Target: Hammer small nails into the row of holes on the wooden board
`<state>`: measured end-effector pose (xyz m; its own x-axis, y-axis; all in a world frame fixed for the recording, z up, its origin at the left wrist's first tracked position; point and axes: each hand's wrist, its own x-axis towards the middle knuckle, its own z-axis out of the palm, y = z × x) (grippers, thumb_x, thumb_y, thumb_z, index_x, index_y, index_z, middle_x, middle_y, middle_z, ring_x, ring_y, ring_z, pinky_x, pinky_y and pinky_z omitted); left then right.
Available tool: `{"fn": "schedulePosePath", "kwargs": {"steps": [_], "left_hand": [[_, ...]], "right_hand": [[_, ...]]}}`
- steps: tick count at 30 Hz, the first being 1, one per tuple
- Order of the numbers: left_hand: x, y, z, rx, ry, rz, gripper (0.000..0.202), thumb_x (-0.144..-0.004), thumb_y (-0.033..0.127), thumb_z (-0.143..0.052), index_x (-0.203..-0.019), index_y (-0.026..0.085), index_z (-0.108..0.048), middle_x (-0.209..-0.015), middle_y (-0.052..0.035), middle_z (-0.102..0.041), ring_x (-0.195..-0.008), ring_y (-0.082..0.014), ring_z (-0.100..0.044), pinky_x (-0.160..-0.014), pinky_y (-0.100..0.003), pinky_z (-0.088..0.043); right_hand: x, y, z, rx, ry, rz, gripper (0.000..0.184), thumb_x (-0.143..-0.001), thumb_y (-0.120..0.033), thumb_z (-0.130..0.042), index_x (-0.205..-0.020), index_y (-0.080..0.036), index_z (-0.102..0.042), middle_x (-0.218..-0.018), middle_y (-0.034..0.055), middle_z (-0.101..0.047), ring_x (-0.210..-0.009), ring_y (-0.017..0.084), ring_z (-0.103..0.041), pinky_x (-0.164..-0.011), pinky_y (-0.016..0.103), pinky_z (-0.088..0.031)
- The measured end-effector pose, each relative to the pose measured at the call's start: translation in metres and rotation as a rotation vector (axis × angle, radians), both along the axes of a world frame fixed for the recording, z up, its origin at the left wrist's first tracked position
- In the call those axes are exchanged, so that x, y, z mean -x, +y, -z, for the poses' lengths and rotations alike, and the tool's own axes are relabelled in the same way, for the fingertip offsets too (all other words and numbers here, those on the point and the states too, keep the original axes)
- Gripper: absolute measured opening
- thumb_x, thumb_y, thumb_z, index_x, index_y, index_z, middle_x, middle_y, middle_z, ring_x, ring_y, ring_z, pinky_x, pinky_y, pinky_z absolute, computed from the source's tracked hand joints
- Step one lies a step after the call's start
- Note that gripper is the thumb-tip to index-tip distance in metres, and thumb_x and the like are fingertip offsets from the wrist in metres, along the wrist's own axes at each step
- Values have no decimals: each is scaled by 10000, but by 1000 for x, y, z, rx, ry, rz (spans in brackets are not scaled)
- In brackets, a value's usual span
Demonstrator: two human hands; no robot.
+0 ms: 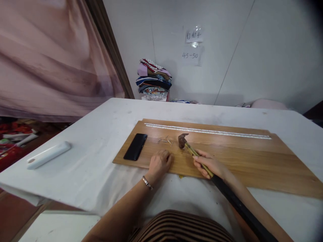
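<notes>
My right hand [205, 163] is wrapped round the yellowish handle of a claw hammer [189, 148]. The rusty brown head hangs just above or on a wooden board [239, 154], and I cannot tell whether it touches. A long black grip runs back along my right forearm. To the left, my left hand [159, 162] lies at the board's near edge with its fingers curled; whatever they may hold is hidden. Beyond its knuckles several loose nails [164, 140] are scattered on the wood.
A black phone [135, 147] lies on the board's left end. Two white printed strips [207, 131] run along its far side. On the white-covered table [88, 134] is a white oblong object [49, 154]. Folded cloths [153, 80] are stacked by the wall, and a pink curtain [55, 53] hangs left.
</notes>
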<state>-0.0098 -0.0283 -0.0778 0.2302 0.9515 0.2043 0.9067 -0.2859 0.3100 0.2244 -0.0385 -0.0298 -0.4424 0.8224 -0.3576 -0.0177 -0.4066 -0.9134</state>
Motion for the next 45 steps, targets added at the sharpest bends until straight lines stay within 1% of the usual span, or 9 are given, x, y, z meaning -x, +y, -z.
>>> {"fn": "schedulePosePath", "kwargs": {"steps": [6, 9, 14, 20, 24, 30, 35, 40, 45], "left_hand": [[0, 0, 0, 1, 15, 0, 316, -930, 313, -384, -675, 201, -533, -745, -33, -610, -751, -154, -548, -679, -269, -340], [-1, -1, 0, -1, 16, -9, 313, -929, 315, -389, -672, 201, -528, -745, -28, -612, -744, -153, -545, -671, -270, -336], [-1, -1, -1, -17, 20, 9, 321, -935, 323, -385, -678, 201, -535, -737, -28, -612, -739, -150, -543, -676, -270, -340], [0, 0, 0, -28, 21, -4, 310, -927, 304, -400, -665, 200, -530, -720, -26, -603, -719, -151, -538, -652, -273, -325], [-1, 0, 0, -28, 23, 2, 322, -930, 319, -397, -661, 200, -528, -714, -25, -598, -719, -149, -538, -649, -272, -320], [-2, 0, -2, -18, 27, -8, 326, -932, 328, -400, -663, 201, -531, -719, -22, -602, -728, -146, -543, -660, -265, -326], [-1, -1, -2, -15, 18, -6, 322, -932, 315, -396, -667, 197, -536, -716, -23, -597, -731, -145, -541, -665, -260, -331], [-1, -1, -2, -12, 21, -8, 307, -927, 304, -398, -671, 197, -529, -728, -24, -600, -742, -146, -542, -665, -261, -327], [-1, -1, -1, -6, 14, -6, 316, -930, 320, -395, -667, 198, -521, -730, -21, -601, -731, -142, -538, -662, -258, -329]], "right_hand": [[2, 1, 0, -18, 29, -40, 322, -809, -418, -611, -1022, -200, -510, -591, -90, -463, -302, 18, -377, -259, 122, -291], [3, 1, 0, -12, 37, -56, 361, -805, -414, -611, -1072, -199, -497, -587, -93, -460, -299, 20, -369, -254, 121, -294], [3, 1, 1, -16, 9, -53, 345, -808, -415, -608, -1050, -194, -501, -579, -90, -466, -296, 21, -372, -255, 124, -287], [1, -1, -3, -24, 7, -38, 317, -811, -428, -611, -1002, -198, -504, -583, -92, -466, -303, 18, -378, -264, 120, -298], [4, -2, -6, -28, -6, -55, 358, -792, -443, -617, -1027, -196, -505, -583, -93, -469, -302, 25, -387, -261, 129, -305], [6, 0, -3, -16, -7, -56, 357, -772, -434, -628, -1003, -191, -507, -575, -93, -466, -302, 22, -377, -255, 126, -297], [5, 0, -4, -7, 2, -33, 389, -762, -432, -635, -1041, -197, -501, -565, -97, -465, -295, 21, -368, -249, 120, -291], [4, 0, -4, -3, 7, -10, 342, -775, -434, -630, -994, -203, -503, -569, -100, -465, -295, 21, -366, -251, 126, -291], [4, 1, -1, -19, 18, -37, 352, -774, -436, -628, -1003, -202, -500, -569, -99, -466, -294, 25, -376, -251, 128, -283]]}}
